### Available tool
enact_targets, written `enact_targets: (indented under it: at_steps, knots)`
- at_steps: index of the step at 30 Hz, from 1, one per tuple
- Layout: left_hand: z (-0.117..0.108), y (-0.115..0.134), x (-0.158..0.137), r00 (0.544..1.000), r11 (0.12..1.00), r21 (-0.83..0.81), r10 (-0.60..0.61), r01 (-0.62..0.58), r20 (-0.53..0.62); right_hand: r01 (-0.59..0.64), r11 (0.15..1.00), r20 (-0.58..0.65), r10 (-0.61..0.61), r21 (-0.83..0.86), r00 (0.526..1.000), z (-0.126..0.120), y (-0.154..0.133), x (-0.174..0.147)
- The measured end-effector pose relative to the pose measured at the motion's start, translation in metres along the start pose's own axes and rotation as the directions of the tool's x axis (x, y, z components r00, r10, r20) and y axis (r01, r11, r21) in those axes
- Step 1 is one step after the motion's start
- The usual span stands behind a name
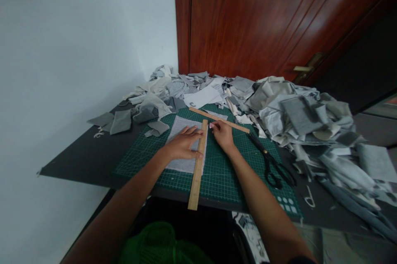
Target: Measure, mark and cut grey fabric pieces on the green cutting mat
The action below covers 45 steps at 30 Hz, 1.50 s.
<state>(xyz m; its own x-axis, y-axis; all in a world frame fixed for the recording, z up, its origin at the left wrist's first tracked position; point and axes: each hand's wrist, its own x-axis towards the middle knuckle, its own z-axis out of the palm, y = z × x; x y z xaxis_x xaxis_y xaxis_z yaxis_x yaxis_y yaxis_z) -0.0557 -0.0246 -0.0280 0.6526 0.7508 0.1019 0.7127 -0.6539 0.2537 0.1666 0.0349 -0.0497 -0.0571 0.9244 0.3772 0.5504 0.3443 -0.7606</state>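
A piece of light grey fabric point(181, 166) lies flat on a green cutting mat point(226, 173). A wooden ruler point(198, 173) lies lengthwise along its right side, its near end jutting past the table edge. My left hand point(185, 143) presses on fabric and ruler with the fingers spread. By the ruler's far end, my right hand point(222, 134) is closed in a pinch on a small pale pink piece point(211, 125) that looks like tailor's chalk. Behind it a second wooden ruler point(231, 124) lies slanting. Black scissors point(268, 160) rest on the mat to the right.
Heaps of grey and white fabric scraps point(297, 111) line the back and right of the dark table point(93, 160). More grey scraps point(120, 121) lie at the left. A white wall point(77, 49) and a reddish wooden door point(242, 20) stand behind.
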Motion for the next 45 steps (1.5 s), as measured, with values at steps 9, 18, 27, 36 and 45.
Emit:
enact_targets:
  at_steps: [9, 18, 27, 36, 45]
  knots:
    - [0.003, 0.000, 0.000, 1.000, 1.000, -0.018, -0.005, 0.005, 0.003, 0.068, 0.985, 0.034, -0.064, -0.160, 0.997, 0.001, -0.006, 0.006]
    - [0.002, -0.001, -0.001, 1.000, 0.999, -0.039, -0.001, 0.001, -0.019, 0.077, 0.953, 0.106, -0.047, -0.294, 0.993, 0.000, -0.013, 0.006]
    - [0.000, -0.001, -0.001, 1.000, 0.999, -0.037, -0.005, 0.005, 0.000, 0.106, 0.959, 0.194, -0.056, -0.263, 0.980, -0.002, -0.010, 0.014]
    - [0.000, -0.001, -0.001, 1.000, 0.998, -0.067, -0.009, 0.009, 0.001, 0.103, 0.989, 0.291, -0.068, -0.104, 0.954, -0.014, -0.005, 0.014]
    - [0.000, 0.000, -0.001, 1.000, 0.999, -0.048, 0.000, 0.000, 0.002, 0.072, 0.992, 0.207, -0.049, -0.104, 0.977, -0.008, -0.007, 0.011]
